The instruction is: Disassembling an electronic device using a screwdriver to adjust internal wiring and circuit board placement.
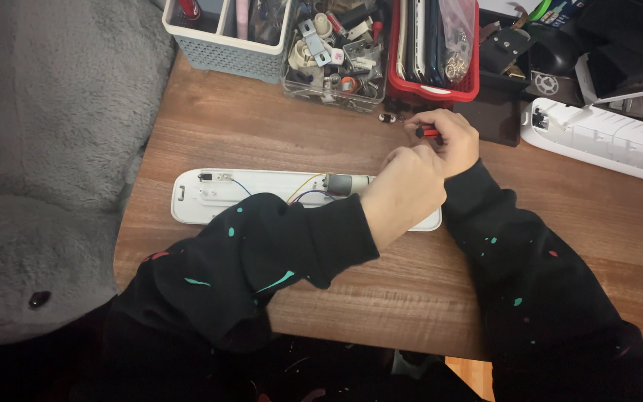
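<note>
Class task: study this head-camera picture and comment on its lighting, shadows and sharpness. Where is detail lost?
Head view: soft, warm light on the wooden table, no harsh glare; the black sleeves and bottom edge sink into near-featureless dark; the right hand and left hand are slightly soft; the white housing stays readable.

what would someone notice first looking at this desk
First the two hands meeting mid-table over a long white opened casing with a small grey motor and thin wires inside: the right hand pinches a small red and black tool, and the left hand rests on the casing. Behind them, a clear box of metal parts and a red basket line the table's far edge.
</note>
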